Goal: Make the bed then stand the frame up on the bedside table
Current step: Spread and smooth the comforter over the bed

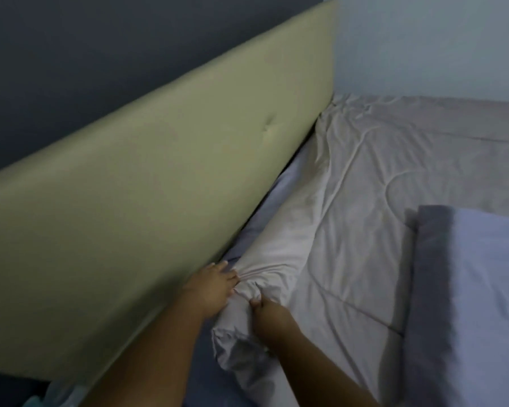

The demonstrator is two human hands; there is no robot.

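A pale pinkish-grey quilted duvet (365,186) lies spread over the bed, its top edge bunched along the headboard. My left hand (210,289) grips the bunched corner of the duvet close to the headboard. My right hand (269,314) pinches the same corner just to the right, fingers closed on the fabric. A blue-lilac sheet (279,186) shows in the gap between duvet and headboard. The frame and the bedside table are not in view.
A padded olive-green headboard (159,171) runs diagonally along the left, against a dark wall (71,54). A lilac pillow or cover with a grey border (482,289) lies at the right. A pale wall (423,39) bounds the bed's far side.
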